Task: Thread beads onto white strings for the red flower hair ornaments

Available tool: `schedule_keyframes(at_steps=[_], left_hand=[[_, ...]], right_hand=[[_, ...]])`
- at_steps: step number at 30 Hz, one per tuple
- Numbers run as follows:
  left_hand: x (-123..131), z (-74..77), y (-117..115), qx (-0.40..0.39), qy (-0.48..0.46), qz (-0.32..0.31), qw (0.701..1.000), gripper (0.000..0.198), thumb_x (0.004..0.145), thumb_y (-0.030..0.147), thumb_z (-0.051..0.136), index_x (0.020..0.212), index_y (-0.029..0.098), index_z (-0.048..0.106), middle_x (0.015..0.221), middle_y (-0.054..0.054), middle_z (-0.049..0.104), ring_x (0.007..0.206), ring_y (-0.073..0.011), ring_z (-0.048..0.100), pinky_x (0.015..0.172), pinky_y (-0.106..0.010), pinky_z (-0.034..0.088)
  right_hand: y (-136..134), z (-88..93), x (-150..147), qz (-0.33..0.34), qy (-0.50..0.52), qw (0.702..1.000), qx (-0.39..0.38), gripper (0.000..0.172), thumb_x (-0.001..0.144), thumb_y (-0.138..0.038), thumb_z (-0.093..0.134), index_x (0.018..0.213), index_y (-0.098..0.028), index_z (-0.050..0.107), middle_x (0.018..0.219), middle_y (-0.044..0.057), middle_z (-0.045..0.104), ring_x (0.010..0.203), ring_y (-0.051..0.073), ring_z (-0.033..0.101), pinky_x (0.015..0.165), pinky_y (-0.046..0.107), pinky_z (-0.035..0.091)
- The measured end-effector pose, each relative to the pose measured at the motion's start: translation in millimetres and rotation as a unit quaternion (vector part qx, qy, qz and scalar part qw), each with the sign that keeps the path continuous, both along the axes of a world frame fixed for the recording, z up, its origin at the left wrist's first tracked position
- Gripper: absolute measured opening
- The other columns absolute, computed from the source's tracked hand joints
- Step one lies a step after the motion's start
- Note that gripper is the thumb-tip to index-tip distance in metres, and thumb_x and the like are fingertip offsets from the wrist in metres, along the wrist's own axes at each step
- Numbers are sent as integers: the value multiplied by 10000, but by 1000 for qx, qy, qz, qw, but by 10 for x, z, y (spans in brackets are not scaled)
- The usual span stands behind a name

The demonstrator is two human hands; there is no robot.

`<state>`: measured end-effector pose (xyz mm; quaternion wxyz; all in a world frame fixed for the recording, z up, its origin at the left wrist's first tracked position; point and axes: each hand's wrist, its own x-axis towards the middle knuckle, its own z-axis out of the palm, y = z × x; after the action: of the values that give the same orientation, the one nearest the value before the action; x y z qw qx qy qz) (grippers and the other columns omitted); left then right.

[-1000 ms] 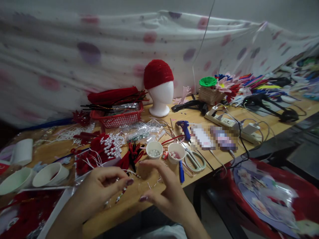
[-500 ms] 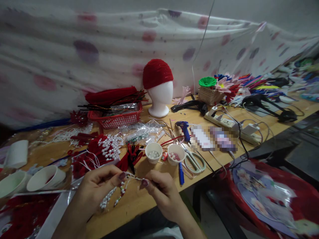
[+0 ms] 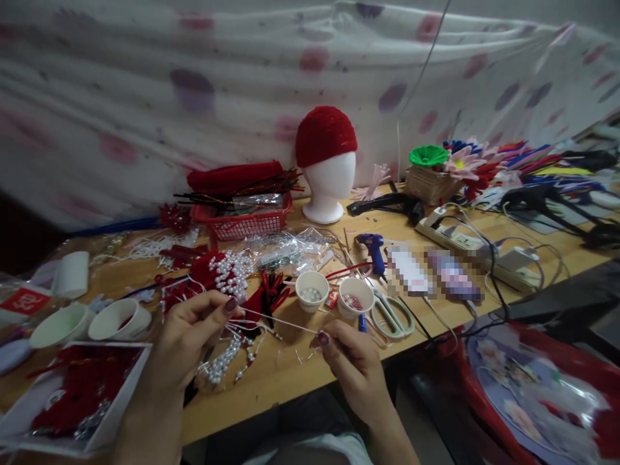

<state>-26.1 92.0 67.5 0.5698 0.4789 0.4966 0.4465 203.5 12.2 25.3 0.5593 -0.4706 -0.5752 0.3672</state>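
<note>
Drawn wider apart, left hand (image 3: 186, 336) and right hand (image 3: 356, 367) pinch one thin white thread (image 3: 281, 320), stretched from nine-thirty toward three-thirty.

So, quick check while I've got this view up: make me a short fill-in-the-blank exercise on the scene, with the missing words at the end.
A thin ____ string runs between the left hand and the right hand.
The mannequin head wears a ____ cap.
In the picture, the scissors lie to the ____ of the paper cup beside them.
The glue gun is ____ in colour.

Missing words: white; red; right; blue.
</note>
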Motion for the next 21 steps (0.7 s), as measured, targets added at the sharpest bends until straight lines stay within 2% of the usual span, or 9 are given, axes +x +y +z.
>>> schedule_keyframes(at_steps=[5, 10, 16, 21], left_hand=[[-48, 10, 29, 11, -8, 20, 1000, 430, 622, 542, 865, 655, 166, 657, 443, 80, 360, 436, -49, 248, 413, -175, 186], [-42, 109, 10, 17, -14, 21, 1000, 292, 685, 399, 848, 661, 165, 675, 461, 76, 383, 439, -35, 246, 421, -170, 178], [-17, 248, 8, 32, -10, 21, 999, 275, 686, 386, 836, 648, 163, 681, 432, 83, 346, 429, -41, 230, 410, -180, 163], [-17, 307, 38, 64, -7, 20, 998, 235, 723, 369, 811, 654, 168, 710, 422, 79, 340, 430, -41, 209, 420, -186, 135]], right_hand=[[-33, 10, 9, -13, -27, 1000, 2, 349, 1004, -363, 513, 723, -178, 609, 594, -54, 405, 485, 85, 350, 467, 240, 251], [-71, 11, 34, -36, -50, 998, 3, 397, 1000, -396, 504, 666, -187, 560, 575, -40, 413, 500, 105, 374, 469, 247, 268], [-111, -32, 75, -54, -49, 997, -4, 373, 991, -402, 524, 699, -188, 613, 571, -31, 442, 504, 116, 390, 458, 245, 282], [-173, -70, 131, -78, -70, 994, -14, 379, 972, -419, 557, 691, -187, 659, 538, -32, 466, 488, 116, 415, 452, 242, 296]])
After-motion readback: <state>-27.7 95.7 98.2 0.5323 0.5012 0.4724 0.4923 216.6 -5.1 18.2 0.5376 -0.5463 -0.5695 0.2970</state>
